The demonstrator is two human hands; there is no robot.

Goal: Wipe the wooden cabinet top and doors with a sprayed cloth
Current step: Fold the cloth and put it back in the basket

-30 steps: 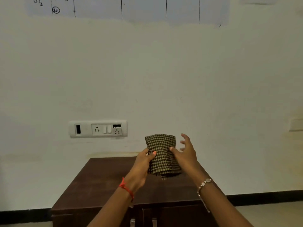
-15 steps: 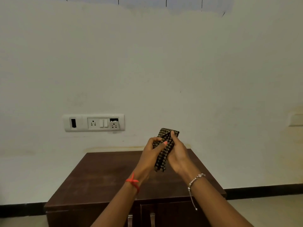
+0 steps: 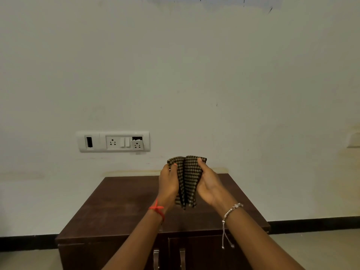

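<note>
While held above the dark wooden cabinet (image 3: 120, 207), the checked cloth (image 3: 188, 180) is gripped by left hand (image 3: 169, 182) and right hand (image 3: 208, 182).

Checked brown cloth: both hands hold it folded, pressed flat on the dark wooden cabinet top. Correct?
Not quite. The head view shows the checked brown cloth held folded between left hand and right hand, but raised above the dark wooden cabinet top, not pressed on it.

Cream wall (image 3: 194, 75) bearing a white socket panel (image 3: 113, 141), black skirting (image 3: 311, 224), beige floor (image 3: 321, 248)
</note>
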